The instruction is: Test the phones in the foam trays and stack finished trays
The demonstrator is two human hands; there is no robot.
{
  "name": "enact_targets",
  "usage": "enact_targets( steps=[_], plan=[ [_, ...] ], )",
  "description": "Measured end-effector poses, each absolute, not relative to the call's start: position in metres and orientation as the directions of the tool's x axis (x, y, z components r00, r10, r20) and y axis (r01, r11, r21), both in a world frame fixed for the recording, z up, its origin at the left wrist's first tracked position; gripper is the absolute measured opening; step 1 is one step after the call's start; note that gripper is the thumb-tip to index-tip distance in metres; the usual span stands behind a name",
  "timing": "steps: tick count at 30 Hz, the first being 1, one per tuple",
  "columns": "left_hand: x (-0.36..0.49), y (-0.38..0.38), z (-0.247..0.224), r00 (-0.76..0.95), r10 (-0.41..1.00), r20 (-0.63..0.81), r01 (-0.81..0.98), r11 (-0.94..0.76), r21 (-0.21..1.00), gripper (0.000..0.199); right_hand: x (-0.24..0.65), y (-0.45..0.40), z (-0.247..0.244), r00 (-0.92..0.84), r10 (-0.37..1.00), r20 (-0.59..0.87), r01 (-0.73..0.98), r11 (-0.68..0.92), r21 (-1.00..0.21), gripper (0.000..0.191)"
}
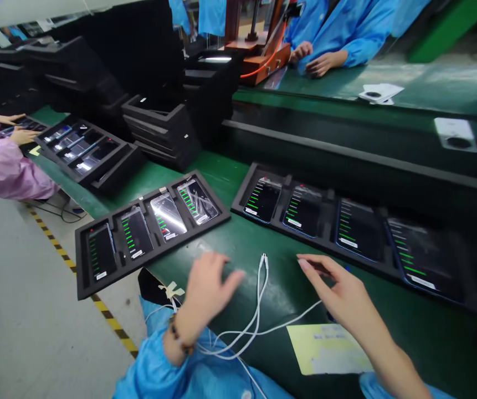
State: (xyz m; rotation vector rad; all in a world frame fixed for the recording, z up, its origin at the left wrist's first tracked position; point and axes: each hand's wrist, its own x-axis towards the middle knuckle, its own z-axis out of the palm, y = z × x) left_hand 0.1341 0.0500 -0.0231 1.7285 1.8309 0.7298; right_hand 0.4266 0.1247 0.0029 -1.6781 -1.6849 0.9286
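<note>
My left hand [207,285], a beaded bracelet [175,335] on its wrist, hovers over the bench edge. Its thumb is spread from the fingers, and it holds nothing that I can see. Between my hands white cables [258,299] lie on the green bench, two plug ends side by side. My right hand [342,291] is above the bench with thumb and forefinger apart. One cable runs out of sight behind it. Ahead of my left hand a black foam tray [117,274] carries several smartphones [136,230] with lit screens. Another such tray [238,205] with smartphones [302,210] lies beyond my right hand.
A yellow paper [300,346] lies below my right hand. Stacked foam trays [157,130] stand at the back left. A pink-sleeved person [5,160] handles another tray at left. Opposite, a co-worker's hands [321,62] rest beside an orange-brown fixture [258,64]. A raised ledge [346,149] crosses behind the right tray.
</note>
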Motion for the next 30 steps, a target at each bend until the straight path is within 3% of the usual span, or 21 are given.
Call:
enact_targets(
  steps=[2,6,9,12,17,21,24,26,30],
  plan=[
    [0.185,0.071,-0.025,0.099,0.991,-0.092,0.829,-0.031,0.558,0.042,0.432,0.117,0.002,-0.014,0.999,-0.047,0.621,-0.028,-0.784,0.053],
    [0.238,0.098,-0.021,0.200,0.972,-0.124,0.830,-0.101,0.548,0.030,0.465,0.093,-0.011,-0.007,0.999,-0.049,0.745,-0.027,-0.667,0.045],
    [0.241,0.104,-0.013,0.249,0.955,-0.163,0.828,-0.123,0.548,0.018,0.488,0.075,-0.026,-0.184,0.979,-0.082,0.803,0.102,-0.587,0.042],
    [0.239,0.102,-0.005,0.293,0.922,-0.251,0.734,-0.050,0.677,0.018,0.488,0.073,-0.034,-0.323,0.942,-0.096,0.822,0.229,-0.522,0.031],
    [0.245,0.096,-0.008,0.374,0.881,-0.290,0.336,0.163,0.928,0.022,0.474,0.085,-0.028,-0.434,0.897,-0.084,0.837,0.367,-0.406,0.034],
    [0.214,0.094,-0.010,0.220,0.934,-0.280,-0.163,0.319,0.934,0.041,0.478,0.086,-0.029,-0.479,0.877,-0.026,0.825,0.440,-0.353,0.040],
    [0.159,0.085,0.005,-0.014,0.955,-0.298,-0.495,0.252,0.832,0.052,0.482,0.085,-0.033,-0.495,0.869,-0.001,0.819,0.466,-0.334,0.042],
    [0.118,0.073,0.021,-0.205,0.940,-0.272,-0.581,0.107,0.807,0.052,0.478,0.087,-0.033,-0.511,0.859,0.007,0.808,0.483,-0.337,0.042],
    [0.063,0.045,0.047,-0.532,0.831,-0.162,-0.553,-0.197,0.809,0.041,0.451,0.091,-0.018,-0.596,0.802,0.027,0.715,0.546,-0.436,0.041]
  ],
)
